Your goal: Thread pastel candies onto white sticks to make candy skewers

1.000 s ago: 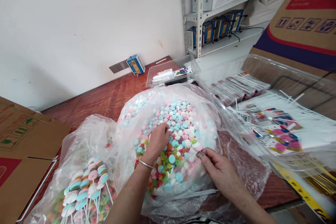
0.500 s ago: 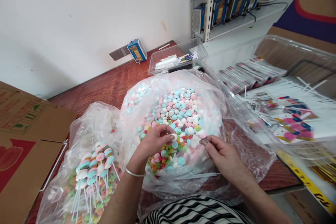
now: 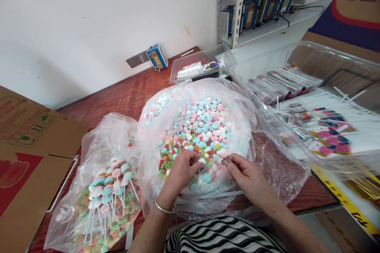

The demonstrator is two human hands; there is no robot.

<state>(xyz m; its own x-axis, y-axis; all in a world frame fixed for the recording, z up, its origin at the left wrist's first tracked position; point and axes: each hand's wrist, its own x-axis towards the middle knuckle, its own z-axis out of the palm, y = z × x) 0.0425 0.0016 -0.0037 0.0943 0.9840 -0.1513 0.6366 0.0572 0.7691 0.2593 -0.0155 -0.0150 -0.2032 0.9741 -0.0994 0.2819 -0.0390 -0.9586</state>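
Observation:
My left hand (image 3: pixel 184 169) is over the big clear bag (image 3: pixel 237 95) of candies, thumb and fingers closed on a small white marshmallow candy (image 3: pixel 202 161). Opposite it, my right hand (image 3: pixel 245 172) is pinched at the fingertips, beside a white and pink candy (image 3: pixel 223 153); what it grips is hidden. Pastel round candies (image 3: pixel 204 120) and coloured gummy rings (image 3: pixel 168 156) fill the bag. A white stick (image 3: pixel 219 195) lies across its front, below my hands. To the left, candy skewers (image 3: pixel 111 184) on white sticks rest on a second clear bag (image 3: pixel 103 126) with gummy rings inside.
A cardboard box (image 3: pixel 35 158) stands at the left. On the right, a large clear tray (image 3: pixel 297 150) holds white sticks and printed cards. Behind is a smaller clear bin (image 3: pixel 178 75). A blue and white box device (image 3: pixel 157 57) is against the wall, near a metal shelf (image 3: pixel 239 8).
My left hand has moved right and slightly down, closer to my right hand, with the white candy at its fingertips. My right hand has shifted slightly left. The view has shifted a little.

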